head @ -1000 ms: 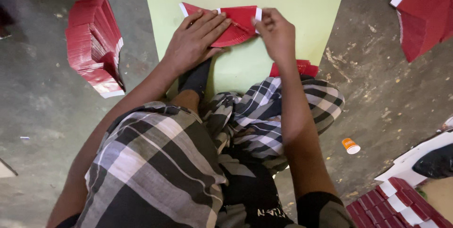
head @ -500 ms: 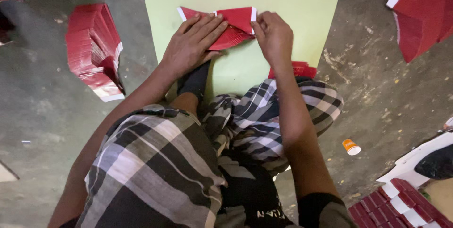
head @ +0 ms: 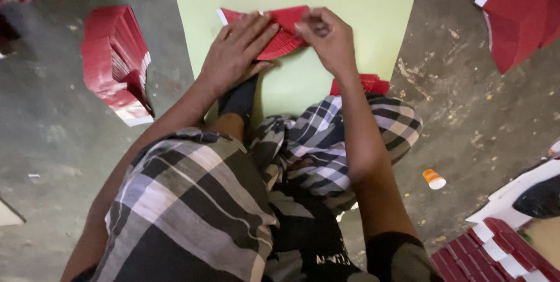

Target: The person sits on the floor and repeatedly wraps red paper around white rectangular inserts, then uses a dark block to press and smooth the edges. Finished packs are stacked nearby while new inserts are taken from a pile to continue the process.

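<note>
- Red folded paper piece (head: pixel 279 34), flat with a white edge strip, lies on the pale green rectangular sheet (head: pixel 361 2), near that sheet's centre.
- Left hand (head: pixel 236 54) rests flat on the paper piece, fingers spread, pressing it down.
- Right hand (head: pixel 328 39) pinches the paper piece's upper right edge between thumb and fingertips, in a narrow grip.
- Stack of red folded pieces (head: pixel 116 63) stands on the rough grey concrete floor (head: pixel 466 112), left of the green sheet.
- Small orange-and-white cylinder (head: pixel 433 178) lies on the floor, right of the sheet.
- Compared with the earlier frame, both hands remain on the paper piece; the right-hand fingers have curled tighter.
</note>
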Available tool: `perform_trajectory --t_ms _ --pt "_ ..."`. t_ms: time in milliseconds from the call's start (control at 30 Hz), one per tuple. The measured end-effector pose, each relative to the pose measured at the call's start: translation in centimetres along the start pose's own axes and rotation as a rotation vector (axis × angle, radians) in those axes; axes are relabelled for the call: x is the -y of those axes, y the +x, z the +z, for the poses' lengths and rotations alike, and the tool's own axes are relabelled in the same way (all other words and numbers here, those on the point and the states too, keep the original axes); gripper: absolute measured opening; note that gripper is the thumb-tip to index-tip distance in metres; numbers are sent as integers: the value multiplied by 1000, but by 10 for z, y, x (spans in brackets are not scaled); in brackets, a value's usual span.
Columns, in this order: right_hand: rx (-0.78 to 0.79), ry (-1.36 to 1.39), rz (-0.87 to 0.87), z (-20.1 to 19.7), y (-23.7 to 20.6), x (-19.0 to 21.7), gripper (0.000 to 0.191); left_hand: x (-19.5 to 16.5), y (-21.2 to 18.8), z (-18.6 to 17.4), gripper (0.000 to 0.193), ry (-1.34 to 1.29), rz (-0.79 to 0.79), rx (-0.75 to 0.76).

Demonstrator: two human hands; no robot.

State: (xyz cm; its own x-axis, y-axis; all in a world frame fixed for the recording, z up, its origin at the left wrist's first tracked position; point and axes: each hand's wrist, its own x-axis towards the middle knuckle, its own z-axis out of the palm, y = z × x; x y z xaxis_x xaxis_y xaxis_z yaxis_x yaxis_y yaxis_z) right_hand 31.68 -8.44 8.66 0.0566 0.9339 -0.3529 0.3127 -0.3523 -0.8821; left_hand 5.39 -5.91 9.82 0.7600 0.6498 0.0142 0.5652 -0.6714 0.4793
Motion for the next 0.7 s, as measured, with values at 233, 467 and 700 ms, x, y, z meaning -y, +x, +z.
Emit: perform_trajectory --t_ms 233,467,700 --pt "66 299 0 1 3 0 27 -1 1 -3 79 6 -10 -38" --pt "-28 124 -42 1 4 0 28 -1 3 -9 79 84 -25 -28" --pt "-14 54 57 -1 5 3 25 -3 7 -10 80 15 -14 -21"
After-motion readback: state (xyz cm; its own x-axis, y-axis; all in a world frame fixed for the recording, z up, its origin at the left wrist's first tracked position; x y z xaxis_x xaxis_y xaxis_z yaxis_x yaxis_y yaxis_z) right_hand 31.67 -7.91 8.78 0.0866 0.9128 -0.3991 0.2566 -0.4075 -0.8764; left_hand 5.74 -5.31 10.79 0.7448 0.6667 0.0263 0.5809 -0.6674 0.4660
